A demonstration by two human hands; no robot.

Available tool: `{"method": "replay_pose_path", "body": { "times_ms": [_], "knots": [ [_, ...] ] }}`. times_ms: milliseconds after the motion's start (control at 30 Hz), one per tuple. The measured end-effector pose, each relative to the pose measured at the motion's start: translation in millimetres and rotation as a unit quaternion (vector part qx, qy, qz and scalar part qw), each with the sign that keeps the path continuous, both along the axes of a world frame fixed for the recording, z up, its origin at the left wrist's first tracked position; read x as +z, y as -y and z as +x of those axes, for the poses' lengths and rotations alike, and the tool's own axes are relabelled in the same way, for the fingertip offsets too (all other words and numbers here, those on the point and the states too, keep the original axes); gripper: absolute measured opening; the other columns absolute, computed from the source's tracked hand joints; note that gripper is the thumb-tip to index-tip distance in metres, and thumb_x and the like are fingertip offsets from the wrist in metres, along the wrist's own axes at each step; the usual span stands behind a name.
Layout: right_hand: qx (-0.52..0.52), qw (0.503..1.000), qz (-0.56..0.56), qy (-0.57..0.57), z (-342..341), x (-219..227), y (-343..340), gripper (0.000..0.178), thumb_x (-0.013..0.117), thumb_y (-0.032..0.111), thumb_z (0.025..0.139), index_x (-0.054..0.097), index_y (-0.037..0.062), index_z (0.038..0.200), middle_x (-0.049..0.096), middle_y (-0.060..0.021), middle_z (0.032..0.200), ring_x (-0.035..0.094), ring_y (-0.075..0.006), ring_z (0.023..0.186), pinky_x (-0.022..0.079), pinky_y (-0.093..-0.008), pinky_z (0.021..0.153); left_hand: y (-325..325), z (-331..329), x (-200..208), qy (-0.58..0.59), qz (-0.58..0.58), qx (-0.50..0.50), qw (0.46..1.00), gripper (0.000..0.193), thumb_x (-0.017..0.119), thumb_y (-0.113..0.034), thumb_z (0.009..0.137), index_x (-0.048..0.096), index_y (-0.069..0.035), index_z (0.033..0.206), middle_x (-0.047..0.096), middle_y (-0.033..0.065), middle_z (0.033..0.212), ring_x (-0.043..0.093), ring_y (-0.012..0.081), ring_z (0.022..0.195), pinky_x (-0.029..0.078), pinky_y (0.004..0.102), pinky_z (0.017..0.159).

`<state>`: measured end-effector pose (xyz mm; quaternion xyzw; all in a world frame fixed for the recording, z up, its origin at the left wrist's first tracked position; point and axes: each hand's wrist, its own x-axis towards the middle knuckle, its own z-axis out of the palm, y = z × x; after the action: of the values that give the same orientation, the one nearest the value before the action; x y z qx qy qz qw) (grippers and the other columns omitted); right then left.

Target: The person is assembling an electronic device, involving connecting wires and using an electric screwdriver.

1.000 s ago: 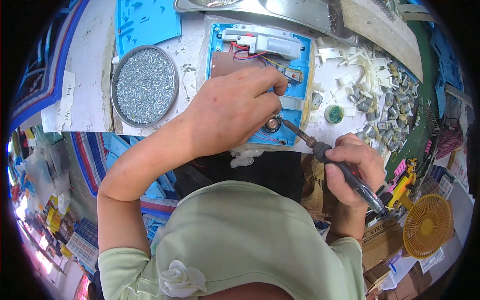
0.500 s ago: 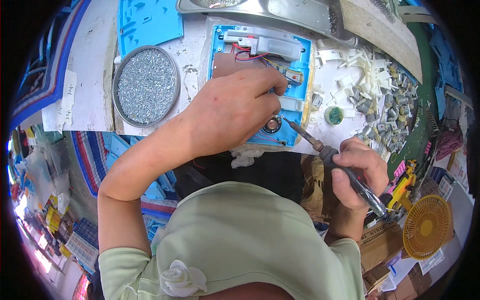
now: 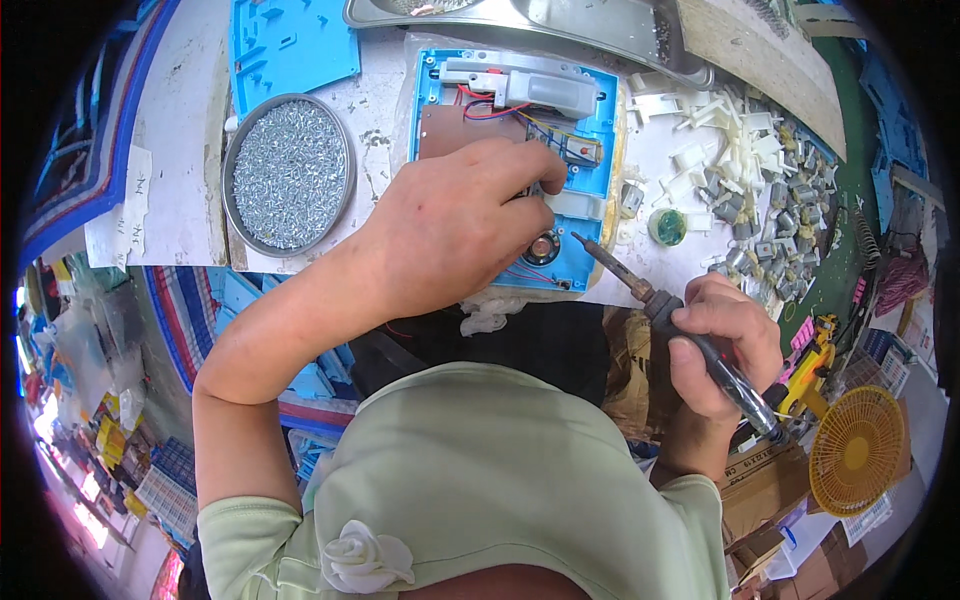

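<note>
A light-blue plastic housing (image 3: 600, 107) lies open on the table, with a grey battery-box-like part, red, blue and yellow wires, a brown board (image 3: 445, 132) and a small round speaker (image 3: 543, 249) inside. My left hand (image 3: 455, 225) reaches across it from the left, fingers curled together over the middle; whatever they pinch is hidden beneath them. In my right hand (image 3: 722, 345) is a soldering iron (image 3: 672, 310) with a black handle. Its tip points up and left, just over the housing's right edge beside the speaker.
A round metal tray of small screws (image 3: 290, 175) stands left of the housing. To the right are a small tub of green stuff (image 3: 667, 227), white plastic parts (image 3: 700, 130) and a heap of small metal motors (image 3: 775, 220). A steel tray (image 3: 570, 20) lies at the back.
The soldering iron's tip has drawn slightly to the right, away from the speaker. My left hand keeps its curled pose over the housing; the view has shifted a little.
</note>
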<state>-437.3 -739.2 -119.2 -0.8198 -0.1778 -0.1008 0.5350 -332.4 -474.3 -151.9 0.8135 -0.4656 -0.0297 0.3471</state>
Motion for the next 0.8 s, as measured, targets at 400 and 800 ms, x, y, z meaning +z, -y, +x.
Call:
{"method": "replay_pose_path", "body": {
  "times_ms": [400,800],
  "knots": [
    [0.001,1.000,0.009,0.010,-0.1,-1.4,0.1,0.023,0.078,0.005,0.076,0.066,0.0005,0.095,0.059,-0.0073,0.064,0.052,-0.0216,0.053,0.040,-0.0328,0.050,0.7,-2.0,3.1,-0.003,0.001,0.000,1.000,0.022,0.077,-0.003,0.075,0.067,-0.007,0.095,0.063,0.0087,0.108,0.066,0.0297,0.092,0.055,0.0388,0.074],
    [-0.006,1.000,0.011,0.010,-1.4,-0.4,0.8,0.023,0.078,0.005,0.076,0.066,0.0003,0.095,0.060,-0.0075,0.065,0.053,-0.0220,0.053,0.041,-0.0328,0.051,-6.9,2.3,2.2,-0.003,-0.019,-0.015,1.000,0.022,0.076,-0.001,0.077,0.070,-0.005,0.098,0.063,0.0084,0.106,0.067,0.0281,0.088,0.055,0.0368,0.071]
  ]
}}
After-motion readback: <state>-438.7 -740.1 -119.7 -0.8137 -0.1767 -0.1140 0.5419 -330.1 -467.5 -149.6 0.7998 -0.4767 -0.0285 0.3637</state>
